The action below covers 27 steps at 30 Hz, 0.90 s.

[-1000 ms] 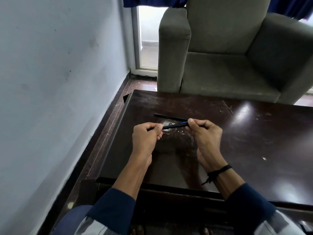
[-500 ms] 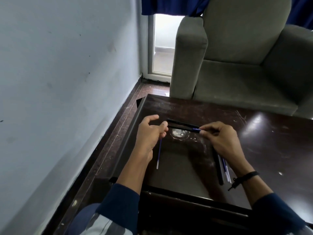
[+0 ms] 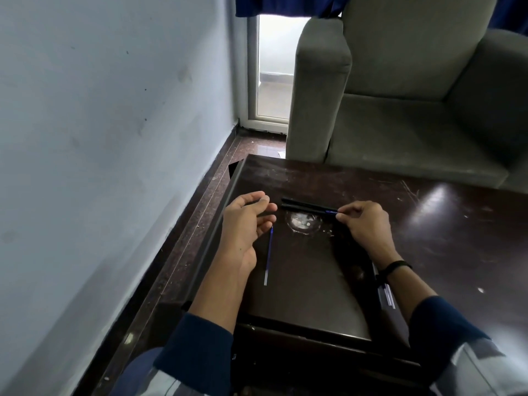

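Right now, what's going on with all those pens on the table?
A person sits at a dark table, seemingly taking pens apart or putting them together. The right hand pinches the blue-tipped end of a black pen, right next to a second black pen. The left hand hovers near their other ends, fingers loosely curled. A thin blue refill lies loose on the table, and more thin pieces lie by the right wrist.

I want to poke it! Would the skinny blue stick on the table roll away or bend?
The blue stick looks round and thin, so a nudge would probably roll it on the shiny table. Being so skinny, it is likely light and a bit bendy.
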Each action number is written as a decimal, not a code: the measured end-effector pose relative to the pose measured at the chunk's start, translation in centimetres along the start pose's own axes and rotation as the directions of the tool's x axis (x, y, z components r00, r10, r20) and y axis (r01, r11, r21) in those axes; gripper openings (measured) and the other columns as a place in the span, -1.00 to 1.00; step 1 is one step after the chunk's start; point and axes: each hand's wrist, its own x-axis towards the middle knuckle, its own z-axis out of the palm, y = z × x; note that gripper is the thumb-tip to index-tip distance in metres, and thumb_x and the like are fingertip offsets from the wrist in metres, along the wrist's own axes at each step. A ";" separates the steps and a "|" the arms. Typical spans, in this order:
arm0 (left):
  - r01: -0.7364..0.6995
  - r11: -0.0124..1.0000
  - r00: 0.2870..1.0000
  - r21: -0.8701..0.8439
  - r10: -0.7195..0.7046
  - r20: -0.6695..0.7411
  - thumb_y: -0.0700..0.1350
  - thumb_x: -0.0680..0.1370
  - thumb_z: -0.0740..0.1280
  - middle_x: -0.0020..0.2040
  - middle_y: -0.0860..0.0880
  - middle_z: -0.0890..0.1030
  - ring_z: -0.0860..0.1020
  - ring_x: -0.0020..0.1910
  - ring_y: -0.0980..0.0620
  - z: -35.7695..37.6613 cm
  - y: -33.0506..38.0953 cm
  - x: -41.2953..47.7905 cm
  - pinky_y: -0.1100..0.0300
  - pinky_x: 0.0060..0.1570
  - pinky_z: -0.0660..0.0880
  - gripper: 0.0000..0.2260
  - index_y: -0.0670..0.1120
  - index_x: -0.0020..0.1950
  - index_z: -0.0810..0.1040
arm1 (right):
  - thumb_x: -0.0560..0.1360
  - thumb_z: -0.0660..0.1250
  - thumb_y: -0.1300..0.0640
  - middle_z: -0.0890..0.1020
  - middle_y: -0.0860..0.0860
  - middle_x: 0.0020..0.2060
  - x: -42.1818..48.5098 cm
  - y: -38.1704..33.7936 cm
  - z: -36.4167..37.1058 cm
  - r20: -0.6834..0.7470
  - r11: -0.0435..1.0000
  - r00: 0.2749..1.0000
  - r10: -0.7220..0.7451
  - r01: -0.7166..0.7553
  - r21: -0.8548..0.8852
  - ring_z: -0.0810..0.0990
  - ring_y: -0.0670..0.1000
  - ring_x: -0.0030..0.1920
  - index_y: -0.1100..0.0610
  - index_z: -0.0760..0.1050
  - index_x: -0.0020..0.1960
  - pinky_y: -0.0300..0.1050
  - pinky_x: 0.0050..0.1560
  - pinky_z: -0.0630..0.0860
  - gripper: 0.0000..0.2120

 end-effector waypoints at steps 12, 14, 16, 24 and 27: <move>-0.011 1.000 0.998 0.003 0.011 -0.057 -0.19 0.60 0.38 -0.09 -0.05 0.72 0.67 -0.15 0.03 -0.4 0.5 -0.1 0.23 -0.18 0.59 -0.91 -0.06 0.08 0.64 | 0.52 0.48 0.07 0.68 -0.03 -0.14 -1.6 -3.3 -3.7 0.069 0.956 0.992 -0.107 0.122 -0.268 0.61 0.01 -0.10 -0.03 0.69 -0.06 -0.20 -0.16 0.44 -0.98; -0.009 1.000 0.999 0.020 0.010 -0.045 -0.18 0.61 0.38 -0.08 -0.06 0.72 0.68 -0.14 0.03 -0.4 0.5 -0.2 0.23 -0.18 0.59 -0.92 -0.06 0.07 0.65 | 0.50 0.49 0.09 0.69 -0.01 -0.15 -1.1 -2.8 -5.2 0.133 0.917 0.991 -0.032 0.082 -0.391 0.63 0.03 -0.11 -0.02 0.70 -0.10 -0.15 -0.10 0.51 -0.98; -0.003 1.000 1.000 0.027 0.004 -0.028 -0.17 0.60 0.39 -0.09 -0.06 0.72 0.67 -0.15 0.03 -0.3 0.5 -0.2 0.24 -0.21 0.57 -0.93 -0.06 0.05 0.65 | 0.44 0.52 0.04 0.71 0.03 -0.13 -1.0 -1.7 -6.1 0.162 0.861 0.985 0.065 0.027 -0.509 0.67 0.12 -0.09 0.01 0.68 -0.10 -0.01 -0.02 0.63 -0.92; 0.000 0.999 1.000 0.040 0.000 -0.005 -0.17 0.60 0.40 -0.08 -0.07 0.73 0.67 -0.16 0.04 -0.2 0.4 -0.3 0.25 -0.20 0.59 -0.92 -0.07 0.06 0.66 | 0.34 0.60 -0.09 0.71 0.05 -0.18 -1.8 -0.7 -6.2 0.256 0.777 0.942 0.218 -0.010 -0.629 0.70 0.14 -0.10 0.07 0.63 -0.04 0.11 0.05 0.66 -0.67; 0.004 0.999 1.000 0.043 -0.004 0.001 -0.17 0.59 0.40 -0.10 -0.06 0.73 0.67 -0.18 0.05 -0.2 0.4 -0.3 0.25 -0.22 0.58 -0.93 -0.07 0.05 0.66 | 0.39 0.61 0.01 0.73 0.04 -0.30 -2.0 -1.8 -5.8 0.379 0.869 0.897 0.228 -0.012 -0.495 0.72 0.03 -0.24 0.10 0.69 -0.14 -0.02 -0.06 0.67 -0.81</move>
